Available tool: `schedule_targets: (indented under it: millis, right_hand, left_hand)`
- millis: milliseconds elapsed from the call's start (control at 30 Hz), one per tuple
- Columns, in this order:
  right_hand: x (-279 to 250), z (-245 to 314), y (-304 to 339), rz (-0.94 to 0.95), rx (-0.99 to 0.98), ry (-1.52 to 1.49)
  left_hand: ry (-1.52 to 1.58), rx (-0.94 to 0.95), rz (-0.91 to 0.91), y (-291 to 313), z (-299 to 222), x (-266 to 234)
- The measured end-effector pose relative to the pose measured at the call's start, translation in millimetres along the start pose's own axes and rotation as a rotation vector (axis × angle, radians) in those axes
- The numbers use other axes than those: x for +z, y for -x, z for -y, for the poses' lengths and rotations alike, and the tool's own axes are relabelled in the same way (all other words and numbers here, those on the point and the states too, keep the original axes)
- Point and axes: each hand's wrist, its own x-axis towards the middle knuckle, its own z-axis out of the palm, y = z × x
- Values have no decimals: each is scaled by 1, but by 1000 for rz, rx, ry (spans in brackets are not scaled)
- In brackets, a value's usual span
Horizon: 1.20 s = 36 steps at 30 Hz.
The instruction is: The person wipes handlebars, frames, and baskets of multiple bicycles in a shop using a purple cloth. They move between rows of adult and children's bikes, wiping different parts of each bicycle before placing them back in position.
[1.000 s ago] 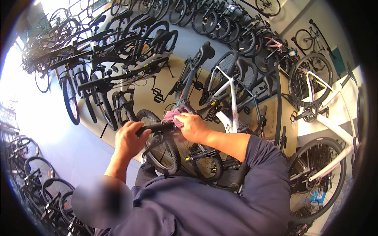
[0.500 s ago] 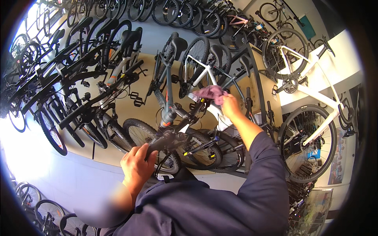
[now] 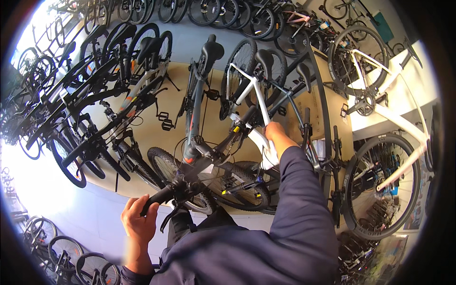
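My left hand (image 3: 138, 219) is closed round the end of a black handlebar grip (image 3: 158, 199), with a brake lever (image 3: 167, 219) just beside it. The handlebar is at the front of the grey bicycle frame with orange marks (image 3: 194, 109). My right hand (image 3: 275, 132) reaches out to the white bicycle frame (image 3: 259, 97) and is closed against its tube near the front end. Its fingertips are mostly turned away, and no cloth shows now in or around that hand. A white front part (image 3: 259, 138) of the bicycle lies just beside it.
Several dark bicycles (image 3: 118, 95) lean in a row at the left, and another row (image 3: 228, 14) lines the back. A white bicycle (image 3: 394, 121) stands at the right beside a pale counter. Front tyres (image 3: 164, 164) and black saddles (image 3: 212, 50) crowd around my arms. More wheels (image 3: 64, 254) show at lower left.
The pink cloth in my right hand has gone out of sight as that hand moved down along the white frame. My left hand has shifted left and nearer, toward the grip's end.
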Motion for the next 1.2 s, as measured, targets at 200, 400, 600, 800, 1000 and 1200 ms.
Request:
schedule_targets:
  millis: [200, 400, 600, 800, 1000, 1200]
  right_hand:
    - [-11, 15, -47, -127, 161, -374]
    - [-62, 131, -34, -324, -383, -557]
    - [29, 259, 38, 23, -909, -303]
    - [-30, 335, 76, 266, -831, -667]
    - [-96, 452, 189, -213, -1320, -826]
    - [-20, 548, 175, -361, -1539, -594]
  left_hand:
    - [24, 3, -16, 5, -4, 6]
    - [59, 41, -11, 1, 1, 7]
    - [96, 13, -7, 0, 4, 4]
    - [78, 55, -44, 0, 9, 4]
    - [187, 164, 50, 1, 29, 0]
    - [627, -73, 57, 50, 110, -9]
